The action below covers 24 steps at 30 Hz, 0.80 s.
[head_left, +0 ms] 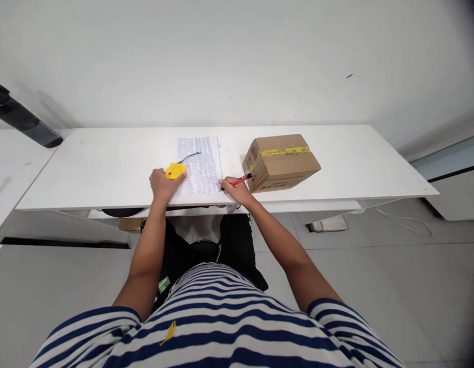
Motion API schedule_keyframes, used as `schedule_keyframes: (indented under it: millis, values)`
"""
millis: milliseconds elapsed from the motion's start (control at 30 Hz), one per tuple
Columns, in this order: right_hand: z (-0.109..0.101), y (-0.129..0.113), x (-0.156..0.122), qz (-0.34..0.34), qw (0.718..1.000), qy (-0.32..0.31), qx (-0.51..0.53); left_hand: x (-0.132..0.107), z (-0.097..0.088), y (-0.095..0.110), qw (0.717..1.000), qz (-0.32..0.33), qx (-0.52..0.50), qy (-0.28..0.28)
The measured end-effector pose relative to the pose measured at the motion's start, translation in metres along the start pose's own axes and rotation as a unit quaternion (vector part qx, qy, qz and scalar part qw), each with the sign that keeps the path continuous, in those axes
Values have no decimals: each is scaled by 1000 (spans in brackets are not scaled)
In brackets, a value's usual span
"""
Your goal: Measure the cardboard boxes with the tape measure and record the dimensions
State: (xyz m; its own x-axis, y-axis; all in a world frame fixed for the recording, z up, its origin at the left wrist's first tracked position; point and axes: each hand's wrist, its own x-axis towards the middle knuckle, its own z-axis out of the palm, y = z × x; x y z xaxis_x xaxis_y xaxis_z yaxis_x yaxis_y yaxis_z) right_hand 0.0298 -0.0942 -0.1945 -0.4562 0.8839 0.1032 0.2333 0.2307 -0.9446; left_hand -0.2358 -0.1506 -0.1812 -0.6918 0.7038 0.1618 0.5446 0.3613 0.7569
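Note:
My left hand (164, 184) is closed around a yellow tape measure (176, 170) with a red dot and a dark wrist strap (190, 156). The tape measure rests over the left part of a sheet of paper (202, 168) covered in dense lines of writing. In my right hand (237, 190) is a red pen (241, 180) with a black end, its tip pointing down near the paper's lower right edge. Whether the tip touches the paper I cannot tell. Just right of that hand stands a cardboard box (283, 162) sealed with yellow tape.
The white table (347, 163) runs along a white wall. A dark cylinder (25, 117) leans at the far left. Below the table are a shelf (309, 206), a pale flat object (331, 224) on the floor and a white cable (409, 219).

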Motion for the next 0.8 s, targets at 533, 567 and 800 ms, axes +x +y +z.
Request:
schedule_keyframes:
  millis: [533, 567, 800]
  values:
    - [3, 3, 1, -34, 998, 12, -59, -83, 15, 20, 900, 386, 20, -203]
    - [3, 3, 1, -35, 998, 6, -54, -92, 21, 19, 895, 391, 27, -212]
    - [4, 4, -1, -33, 997, 25, -64, -106, 43, 3, 901, 395, 41, -174]
